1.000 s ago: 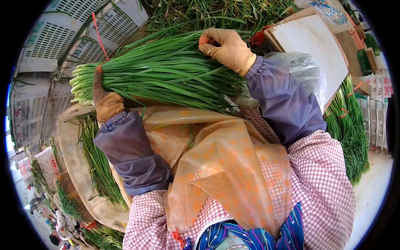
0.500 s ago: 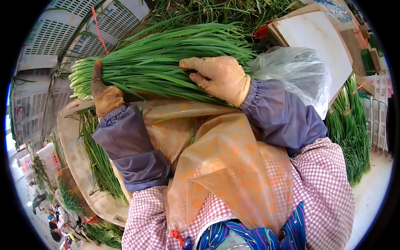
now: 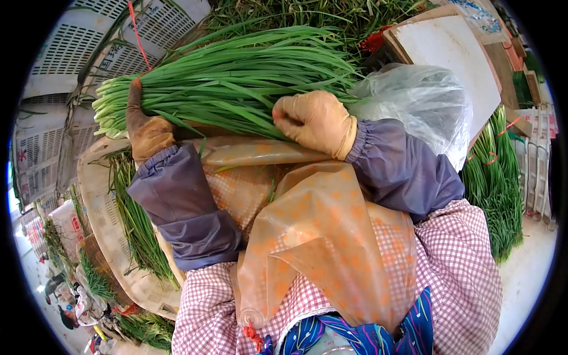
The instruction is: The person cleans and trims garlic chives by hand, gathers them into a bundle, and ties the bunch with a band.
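Observation:
A large bundle of long green stalks (image 3: 236, 77) lies across the top of my lap, pale root ends to the left. My gloved left hand (image 3: 148, 127) holds it near the root end, where a red tie (image 3: 139, 41) sticks up. At the bundle's lower edge, toward the leaf tips, my gloved right hand (image 3: 313, 123) is closed, thumb and finger pinched together. Whatever lies between those fingertips is too small to make out. An orange-spotted plastic apron (image 3: 319, 236) covers my lap.
Clear plastic bag (image 3: 420, 109) and white board (image 3: 447, 56) at right; tied green bundles (image 3: 491, 189) beyond. Loose greens (image 3: 296, 15) at the top. White crates (image 3: 71, 56) upper left, a beige basket (image 3: 106, 225) with greens below. A person (image 3: 74, 316) at lower left.
My right hand has moved down from the bundle's upper leaves to its lower edge, its fingers opening and then pinching closed. My left hand stays on the root end, slightly further left.

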`<state>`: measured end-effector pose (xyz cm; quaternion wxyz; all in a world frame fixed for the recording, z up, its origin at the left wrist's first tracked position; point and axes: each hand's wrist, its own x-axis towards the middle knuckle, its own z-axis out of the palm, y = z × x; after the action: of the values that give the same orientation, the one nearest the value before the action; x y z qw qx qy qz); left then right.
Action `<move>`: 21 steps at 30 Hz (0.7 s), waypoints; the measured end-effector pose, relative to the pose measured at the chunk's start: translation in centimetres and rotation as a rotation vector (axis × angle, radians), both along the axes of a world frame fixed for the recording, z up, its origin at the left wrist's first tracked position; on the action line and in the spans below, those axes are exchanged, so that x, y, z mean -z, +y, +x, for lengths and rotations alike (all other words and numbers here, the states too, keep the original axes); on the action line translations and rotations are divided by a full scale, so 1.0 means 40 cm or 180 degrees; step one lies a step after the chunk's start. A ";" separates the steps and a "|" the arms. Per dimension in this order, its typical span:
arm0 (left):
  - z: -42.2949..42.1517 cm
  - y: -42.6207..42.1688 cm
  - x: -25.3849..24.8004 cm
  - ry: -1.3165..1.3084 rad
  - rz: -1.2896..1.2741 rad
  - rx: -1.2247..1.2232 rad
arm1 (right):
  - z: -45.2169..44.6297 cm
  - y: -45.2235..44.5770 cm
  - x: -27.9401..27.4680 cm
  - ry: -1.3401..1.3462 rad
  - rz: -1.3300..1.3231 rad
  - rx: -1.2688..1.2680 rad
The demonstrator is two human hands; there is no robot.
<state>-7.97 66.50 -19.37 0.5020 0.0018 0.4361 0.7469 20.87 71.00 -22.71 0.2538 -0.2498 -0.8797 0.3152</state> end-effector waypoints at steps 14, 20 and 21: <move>0.012 0.009 -0.004 0.0264 -0.0173 -0.0281 | -0.066 0.028 0.008 -0.0437 -0.0233 0.1129; -0.024 0.005 0.024 -0.0061 0.0065 -0.0060 | -0.109 0.048 0.032 -0.0883 -0.0120 0.1138; -0.028 0.005 0.026 -0.0032 0.0052 0.0005 | -0.110 0.047 0.037 -0.0721 -0.0318 0.1042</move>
<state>-9.10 66.70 -20.39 0.5047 0.0024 0.4275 0.7500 16.46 72.88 -24.20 0.1885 -0.4356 -0.8335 0.2828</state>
